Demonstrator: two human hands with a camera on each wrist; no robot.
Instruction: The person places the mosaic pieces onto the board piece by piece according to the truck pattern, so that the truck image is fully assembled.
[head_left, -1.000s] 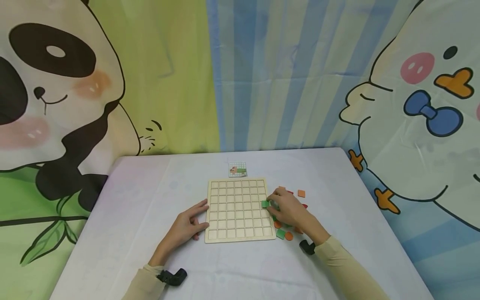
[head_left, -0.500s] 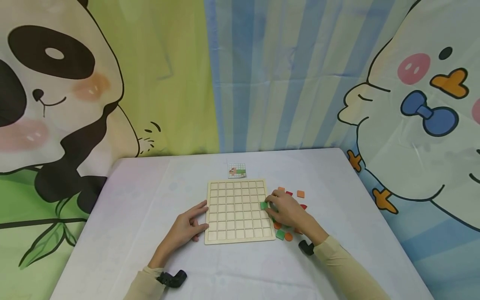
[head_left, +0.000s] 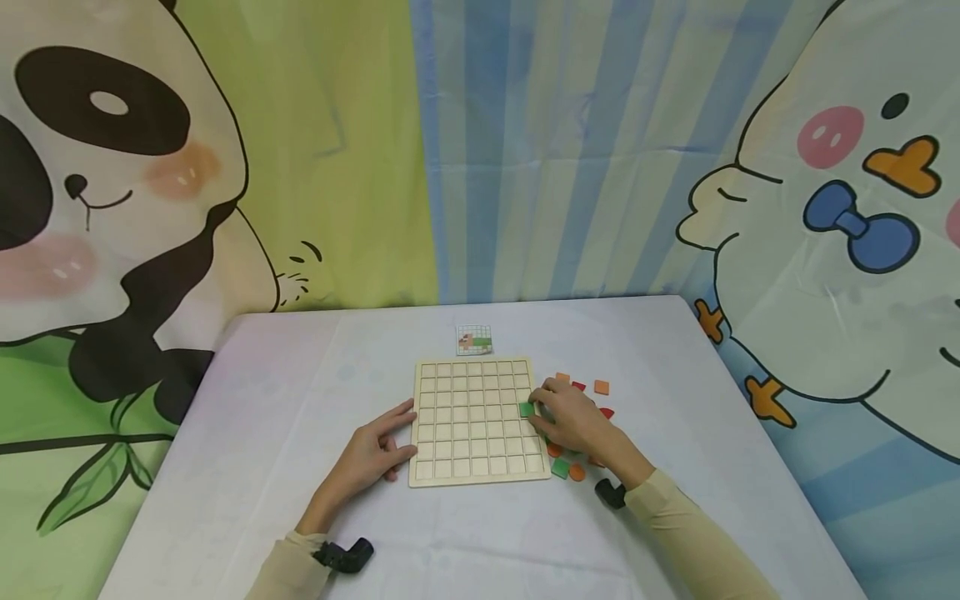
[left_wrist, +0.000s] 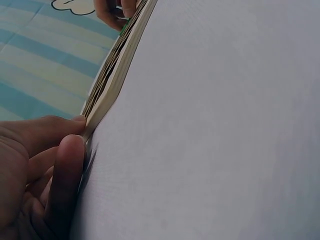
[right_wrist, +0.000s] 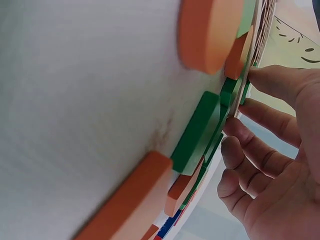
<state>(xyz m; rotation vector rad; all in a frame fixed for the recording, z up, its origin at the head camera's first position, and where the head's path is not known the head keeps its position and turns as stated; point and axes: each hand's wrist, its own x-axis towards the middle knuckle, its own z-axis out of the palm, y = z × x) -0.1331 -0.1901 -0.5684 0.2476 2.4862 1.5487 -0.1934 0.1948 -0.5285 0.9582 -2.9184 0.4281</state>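
Note:
A pale wooden board (head_left: 480, 482) with a grid of square recesses lies flat on the white table. My left hand (head_left: 369, 454) rests beside its left edge, thumb and index finger spread and touching the rim; the left wrist view shows the thumb (left_wrist: 55, 131) against that edge. Over the right side of the board, my right hand (head_left: 573, 417) pinches a small green square tile (head_left: 527, 410) between thumb and index finger. The tile is at the rightmost column; whether it sits down in a recess I cannot tell. The right hand's other fingers are loosely bent.
Right of the board lie loose tiles, partly under the right hand: a green square (head_left: 561, 469), an orange disc (head_left: 577, 472), an orange square (head_left: 602, 387), red pieces (head_left: 607, 412); a blue piece (right_wrist: 169, 224) shows at the right wrist. A small picture card (head_left: 474, 340) lies behind the board.
My right hand has shifted slightly left with the green tile, farther onto the board's right column. The left hand stays at the board's left edge.

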